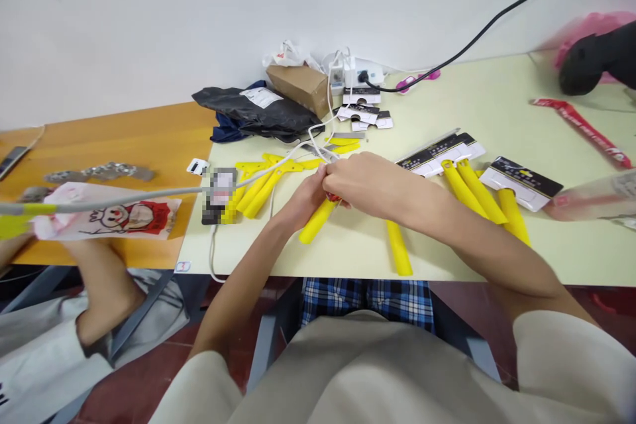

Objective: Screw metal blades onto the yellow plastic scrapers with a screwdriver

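Note:
Close together over the middle of the table are my two hands. My left hand is closed round the upper end of a yellow handle, whose lower end sticks out toward me. My right hand is closed in a fist against the left. A bit of red shows beneath its fingers, but what it grips is hidden. Below my right forearm lies another yellow handle. Several yellow-handled pieces lie left of my hands, and more yellow handles lie to the right.
Black-and-white packaging cards lie beyond my right forearm. A black plastic bag, a cardboard box and a power strip stand at the back. White cables cross the table. At left, another person's arm rests near a printed bag.

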Available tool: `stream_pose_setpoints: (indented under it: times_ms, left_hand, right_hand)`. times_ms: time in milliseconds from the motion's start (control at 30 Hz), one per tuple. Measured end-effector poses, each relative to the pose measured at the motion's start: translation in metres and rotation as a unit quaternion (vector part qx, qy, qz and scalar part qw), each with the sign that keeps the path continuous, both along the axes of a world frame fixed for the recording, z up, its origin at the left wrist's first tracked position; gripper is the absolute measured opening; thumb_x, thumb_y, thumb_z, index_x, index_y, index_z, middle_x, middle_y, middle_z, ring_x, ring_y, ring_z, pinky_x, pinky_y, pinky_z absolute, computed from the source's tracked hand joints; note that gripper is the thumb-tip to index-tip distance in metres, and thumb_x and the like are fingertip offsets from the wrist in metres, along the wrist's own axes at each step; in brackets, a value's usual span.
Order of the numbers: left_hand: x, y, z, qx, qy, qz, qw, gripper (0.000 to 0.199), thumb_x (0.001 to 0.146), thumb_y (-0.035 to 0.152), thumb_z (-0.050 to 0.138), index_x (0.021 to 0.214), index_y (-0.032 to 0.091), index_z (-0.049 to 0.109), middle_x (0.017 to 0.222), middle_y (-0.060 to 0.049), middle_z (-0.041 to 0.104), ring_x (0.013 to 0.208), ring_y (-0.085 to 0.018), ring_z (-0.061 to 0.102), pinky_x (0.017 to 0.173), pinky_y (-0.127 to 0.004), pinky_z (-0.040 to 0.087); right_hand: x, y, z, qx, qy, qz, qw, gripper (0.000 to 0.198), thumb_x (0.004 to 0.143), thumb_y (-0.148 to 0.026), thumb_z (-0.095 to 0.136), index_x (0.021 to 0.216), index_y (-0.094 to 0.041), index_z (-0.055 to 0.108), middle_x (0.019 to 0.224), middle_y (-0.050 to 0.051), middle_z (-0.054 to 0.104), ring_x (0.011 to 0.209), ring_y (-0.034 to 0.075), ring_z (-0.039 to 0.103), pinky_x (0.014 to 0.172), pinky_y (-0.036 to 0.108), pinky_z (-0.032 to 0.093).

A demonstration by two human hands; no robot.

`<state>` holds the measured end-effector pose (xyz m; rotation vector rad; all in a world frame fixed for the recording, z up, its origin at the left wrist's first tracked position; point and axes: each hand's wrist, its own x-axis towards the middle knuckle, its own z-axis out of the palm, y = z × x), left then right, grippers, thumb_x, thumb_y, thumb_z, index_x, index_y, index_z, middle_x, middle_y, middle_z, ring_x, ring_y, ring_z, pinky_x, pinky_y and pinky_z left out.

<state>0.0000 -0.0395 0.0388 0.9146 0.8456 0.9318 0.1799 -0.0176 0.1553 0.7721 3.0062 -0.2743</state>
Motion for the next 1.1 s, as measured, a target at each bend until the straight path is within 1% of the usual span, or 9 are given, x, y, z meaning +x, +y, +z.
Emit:
stream_pose_setpoints:
  times_ms: [133, 267, 333, 467, 633, 733, 900, 1000, 1100]
  left_hand:
    - [0.007, 0.011, -0.009, -0.063, -0.046, -0.02, 0.997, 0.064, 0.098, 0.08, 0.057, 0.11, 0.018, 0.071, 0.089, -0.009, 0.075, 0.08, -0.024, 0.074, 0.063, -0.033, 0.062]
    - [0.01, 0.013, -0.016, -0.083, -0.08, -0.03, 0.993, 0.072, 0.095, 0.089, 0.048, 0.103, 0.02, 0.067, 0.07, -0.002, 0.062, 0.053, -0.015, 0.059, 0.044, -0.025, 0.044]
    - [0.01, 0.012, -0.019, -0.09, -0.087, -0.049, 0.991, 0.077, 0.092, 0.094, 0.044, 0.096, 0.02, 0.065, 0.064, 0.0, 0.057, 0.045, -0.012, 0.049, 0.04, -0.024, 0.039]
    - [0.007, 0.009, -0.023, -0.109, -0.077, -0.064, 0.989, 0.077, 0.091, 0.095, 0.041, 0.086, 0.02, 0.059, 0.067, -0.002, 0.061, 0.04, -0.008, 0.041, 0.037, -0.023, 0.033]
    - [0.001, 0.003, -0.02, -0.082, -0.078, -0.082, 0.99, 0.089, 0.091, 0.099, 0.028, 0.092, 0.018, 0.065, 0.06, -0.002, 0.061, 0.035, -0.009, 0.042, 0.035, -0.023, 0.033]
    - [-0.003, 0.0, -0.013, -0.059, -0.08, -0.052, 0.994, 0.095, 0.09, 0.1, 0.022, 0.1, 0.017, 0.067, 0.07, -0.007, 0.071, 0.033, -0.01, 0.045, 0.034, -0.024, 0.035]
    - [-0.002, -0.007, -0.015, -0.018, -0.036, 0.0, 0.999, 0.099, 0.088, 0.102, 0.018, 0.097, 0.016, 0.068, 0.077, -0.013, 0.077, 0.041, -0.015, 0.057, 0.036, -0.027, 0.042]
    - [0.001, -0.014, -0.019, 0.036, 0.0, 0.077, 0.996, 0.086, 0.094, 0.096, 0.029, 0.1, 0.019, 0.068, 0.082, -0.011, 0.08, 0.057, -0.02, 0.071, 0.046, -0.029, 0.053]
    - [-0.006, -0.024, -0.014, 0.123, 0.084, 0.158, 0.976, 0.063, 0.103, 0.078, 0.049, 0.104, 0.02, 0.073, 0.092, -0.011, 0.082, 0.075, -0.022, 0.078, 0.062, -0.033, 0.062]
  right_hand:
    - [0.002, 0.012, -0.007, -0.02, -0.001, -0.016, 1.0, 0.021, 0.094, 0.0, 0.059, 0.088, -0.014, 0.074, 0.088, 0.008, 0.073, 0.074, 0.017, 0.06, 0.068, 0.033, 0.034]
    - [0.006, 0.022, -0.003, -0.052, 0.026, 0.01, 0.998, 0.019, 0.092, 0.0, 0.061, 0.088, -0.015, 0.072, 0.091, 0.007, 0.071, 0.077, 0.017, 0.057, 0.07, 0.033, 0.033]
    - [0.009, 0.025, 0.005, -0.068, 0.032, 0.019, 0.997, 0.019, 0.091, 0.001, 0.06, 0.09, -0.015, 0.071, 0.094, 0.007, 0.07, 0.081, 0.017, 0.057, 0.071, 0.032, 0.033]
    - [0.016, 0.032, 0.019, -0.055, 0.065, -0.009, 0.996, 0.014, 0.094, -0.005, 0.058, 0.093, -0.016, 0.066, 0.096, 0.007, 0.067, 0.083, 0.017, 0.054, 0.072, 0.032, 0.032]
    - [0.027, 0.042, 0.013, -0.046, 0.064, -0.061, 0.995, 0.011, 0.091, -0.009, 0.059, 0.087, -0.019, 0.058, 0.078, 0.001, 0.058, 0.07, 0.016, 0.046, 0.067, 0.033, 0.027]
    - [0.029, 0.044, 0.008, -0.086, 0.045, -0.046, 0.994, 0.011, 0.089, -0.011, 0.062, 0.087, -0.02, 0.056, 0.075, 0.001, 0.057, 0.067, 0.015, 0.044, 0.065, 0.033, 0.026]
    - [0.026, 0.039, 0.01, -0.105, 0.059, -0.033, 0.992, 0.01, 0.089, -0.012, 0.063, 0.087, -0.021, 0.057, 0.075, 0.0, 0.058, 0.066, 0.015, 0.044, 0.064, 0.032, 0.028]
    - [0.026, 0.036, 0.013, -0.111, 0.052, -0.023, 0.992, 0.011, 0.093, -0.018, 0.065, 0.085, -0.02, 0.057, 0.074, 0.0, 0.057, 0.066, 0.015, 0.044, 0.064, 0.032, 0.029]
    - [0.033, 0.036, 0.021, -0.108, 0.062, -0.023, 0.992, 0.011, 0.094, -0.018, 0.066, 0.086, -0.02, 0.059, 0.073, -0.001, 0.059, 0.065, 0.014, 0.045, 0.065, 0.031, 0.032]
